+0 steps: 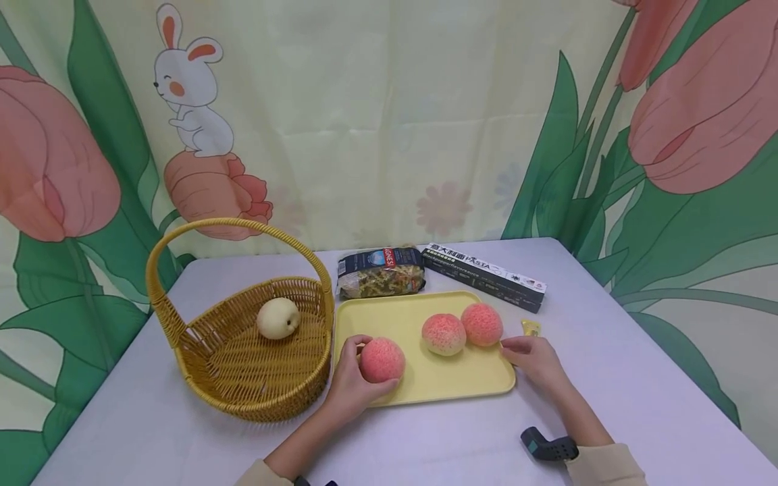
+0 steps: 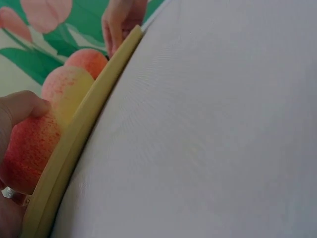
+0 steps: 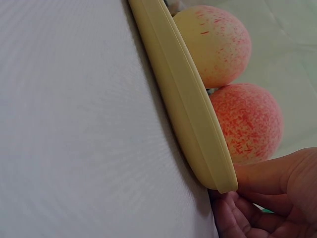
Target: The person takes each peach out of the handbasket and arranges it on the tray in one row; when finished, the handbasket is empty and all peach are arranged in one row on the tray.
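My left hand [image 1: 350,388] curls round a pink-red peach [image 1: 384,359] at the left end of a yellow tray [image 1: 452,386]. Its thumb lies along the near side of the fruit. Over on the right, my right hand [image 1: 537,361] pinches the tray's right rim; in the right wrist view the thumb [image 3: 265,177] is at the rim with the other fingers curled below it. Two more peaches sit side by side on the tray, a paler pink-and-cream one [image 1: 444,335] and a redder one [image 1: 483,324] nearer the right hand.
Left of the tray stands a wicker basket [image 1: 261,407] with a tall handle and a pale round fruit [image 1: 278,318] inside. Behind the tray lie a pasta bag [image 1: 381,273] and a long black-and-white pasta box [image 1: 484,277]. A small yellow packet [image 1: 531,328] is beyond the right hand.
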The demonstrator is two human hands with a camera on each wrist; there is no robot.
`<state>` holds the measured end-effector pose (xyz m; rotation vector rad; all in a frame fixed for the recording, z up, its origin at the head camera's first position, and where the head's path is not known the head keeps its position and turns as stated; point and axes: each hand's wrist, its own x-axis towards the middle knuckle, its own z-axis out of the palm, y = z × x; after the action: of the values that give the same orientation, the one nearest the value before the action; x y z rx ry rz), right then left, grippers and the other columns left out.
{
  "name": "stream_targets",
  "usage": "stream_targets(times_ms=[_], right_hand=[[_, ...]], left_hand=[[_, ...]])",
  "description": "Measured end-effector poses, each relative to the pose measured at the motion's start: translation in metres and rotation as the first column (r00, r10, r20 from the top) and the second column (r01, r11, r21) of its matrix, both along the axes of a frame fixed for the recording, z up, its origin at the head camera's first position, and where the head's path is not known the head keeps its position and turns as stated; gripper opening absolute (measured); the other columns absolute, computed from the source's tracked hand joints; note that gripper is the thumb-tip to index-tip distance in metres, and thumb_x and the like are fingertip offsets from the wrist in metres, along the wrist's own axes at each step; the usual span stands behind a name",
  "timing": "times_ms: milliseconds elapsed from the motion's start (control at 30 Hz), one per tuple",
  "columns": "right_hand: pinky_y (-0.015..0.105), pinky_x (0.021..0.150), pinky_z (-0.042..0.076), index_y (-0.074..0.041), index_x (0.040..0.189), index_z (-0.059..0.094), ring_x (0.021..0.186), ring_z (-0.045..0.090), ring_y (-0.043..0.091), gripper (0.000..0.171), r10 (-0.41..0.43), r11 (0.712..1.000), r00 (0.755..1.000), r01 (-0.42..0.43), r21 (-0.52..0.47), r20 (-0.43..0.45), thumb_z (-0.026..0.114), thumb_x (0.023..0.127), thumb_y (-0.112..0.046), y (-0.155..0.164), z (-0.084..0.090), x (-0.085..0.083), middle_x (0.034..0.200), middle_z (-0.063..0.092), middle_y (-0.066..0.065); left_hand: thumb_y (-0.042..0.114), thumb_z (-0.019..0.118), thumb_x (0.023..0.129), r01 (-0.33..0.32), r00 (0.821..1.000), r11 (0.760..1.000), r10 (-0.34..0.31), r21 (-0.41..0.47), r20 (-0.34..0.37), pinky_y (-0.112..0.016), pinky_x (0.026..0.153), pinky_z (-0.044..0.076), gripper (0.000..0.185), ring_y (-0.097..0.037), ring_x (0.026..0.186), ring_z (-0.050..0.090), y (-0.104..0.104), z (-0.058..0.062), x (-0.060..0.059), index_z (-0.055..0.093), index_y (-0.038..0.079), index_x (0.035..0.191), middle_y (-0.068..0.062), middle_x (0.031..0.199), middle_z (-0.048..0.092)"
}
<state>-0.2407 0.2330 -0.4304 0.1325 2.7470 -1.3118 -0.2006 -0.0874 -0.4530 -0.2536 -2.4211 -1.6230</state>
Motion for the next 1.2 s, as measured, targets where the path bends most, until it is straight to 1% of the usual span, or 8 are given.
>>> stream_targets(times_ms=[133, 233, 367, 500, 700, 900, 1033, 1200], right_hand=[[0.04, 0.079, 0.05, 0.009, 0.11, 0.059, 0.099, 0.055, 0.036, 0.031, -0.004, 1.0, 1.0, 0.004, -0.001, 0.001, 0.059, 0.088, -0.013, -0.001, -0.002, 0.0, 0.108, 0.06, 0.024], [0.04, 0.079, 0.049, 0.009, 0.11, 0.059, 0.1, 0.055, 0.036, 0.031, -0.01, 1.0, 1.0, 0.01, -0.003, 0.004, 0.059, 0.088, -0.013, -0.001, -0.004, 0.0, 0.108, 0.06, 0.024], [0.042, 0.081, 0.049, 0.009, 0.11, 0.059, 0.102, 0.054, 0.037, 0.031, -0.017, 1.0, 1.0, 0.017, 0.0, 0.009, 0.059, 0.088, -0.013, -0.001, -0.004, 0.0, 0.109, 0.059, 0.024], [0.043, 0.083, 0.048, 0.009, 0.111, 0.059, 0.103, 0.053, 0.038, 0.031, -0.019, 1.0, 1.0, 0.019, 0.001, 0.012, 0.059, 0.089, -0.013, 0.0, -0.002, 0.001, 0.11, 0.059, 0.024], [0.043, 0.082, 0.048, 0.01, 0.111, 0.059, 0.102, 0.054, 0.038, 0.032, -0.014, 1.0, 1.0, 0.014, 0.009, 0.002, 0.059, 0.088, -0.013, 0.001, -0.001, 0.001, 0.11, 0.059, 0.025], [0.041, 0.08, 0.049, 0.009, 0.111, 0.059, 0.101, 0.055, 0.036, 0.032, -0.017, 1.0, 1.0, 0.017, 0.009, 0.005, 0.059, 0.088, -0.014, -0.001, -0.002, 0.0, 0.109, 0.06, 0.024], [0.042, 0.082, 0.049, 0.009, 0.111, 0.06, 0.102, 0.054, 0.037, 0.032, -0.02, 1.0, 1.0, 0.02, 0.004, 0.006, 0.06, 0.088, -0.013, -0.002, -0.003, -0.001, 0.109, 0.06, 0.023], [0.04, 0.08, 0.049, 0.009, 0.11, 0.06, 0.099, 0.055, 0.035, 0.032, -0.021, 1.0, 1.0, 0.021, 0.007, 0.005, 0.06, 0.088, -0.013, -0.002, -0.003, -0.002, 0.108, 0.061, 0.023]], left_hand=[[0.018, 0.085, 0.062, -0.028, 1.0, 0.999, 0.028, -0.018, 0.004, -0.037, 0.078, 0.049, 0.074, -0.025, 0.098, 0.053, 0.003, 0.0, -0.002, 0.039, 0.009, 0.118, -0.012, 0.11, 0.047], [0.019, 0.085, 0.061, -0.057, 0.998, 0.997, 0.057, -0.048, -0.006, -0.037, 0.078, 0.048, 0.073, -0.024, 0.098, 0.053, 0.006, 0.002, -0.004, 0.04, 0.008, 0.118, -0.01, 0.109, 0.048], [0.019, 0.086, 0.06, -0.079, 0.997, 0.995, 0.078, -0.062, -0.026, -0.038, 0.077, 0.048, 0.072, -0.024, 0.097, 0.053, 0.012, 0.004, -0.011, 0.042, 0.007, 0.116, -0.01, 0.109, 0.049], [0.018, 0.085, 0.06, -0.095, 0.995, 0.994, 0.093, -0.058, -0.03, -0.038, 0.078, 0.048, 0.071, -0.024, 0.098, 0.053, 0.018, 0.004, -0.017, 0.042, 0.007, 0.116, -0.01, 0.109, 0.048], [0.018, 0.085, 0.061, -0.089, 0.996, 0.995, 0.088, -0.055, -0.02, -0.04, 0.08, 0.047, 0.071, -0.025, 0.099, 0.053, 0.025, 0.006, -0.026, 0.042, 0.008, 0.116, -0.01, 0.111, 0.048], [0.018, 0.085, 0.062, -0.082, 0.996, 0.995, 0.08, -0.052, -0.025, -0.041, 0.081, 0.048, 0.071, -0.026, 0.1, 0.053, 0.028, 0.006, -0.034, 0.041, 0.005, 0.116, -0.012, 0.112, 0.047], [0.019, 0.085, 0.062, -0.088, 0.996, 0.995, 0.087, -0.053, -0.026, -0.041, 0.08, 0.048, 0.072, -0.027, 0.1, 0.053, 0.029, 0.006, -0.038, 0.041, 0.005, 0.116, -0.013, 0.111, 0.047], [0.019, 0.086, 0.061, -0.097, 0.995, 0.993, 0.096, -0.067, -0.027, -0.04, 0.08, 0.048, 0.072, -0.026, 0.099, 0.053, 0.032, 0.008, -0.042, 0.041, 0.005, 0.115, -0.012, 0.11, 0.047]])
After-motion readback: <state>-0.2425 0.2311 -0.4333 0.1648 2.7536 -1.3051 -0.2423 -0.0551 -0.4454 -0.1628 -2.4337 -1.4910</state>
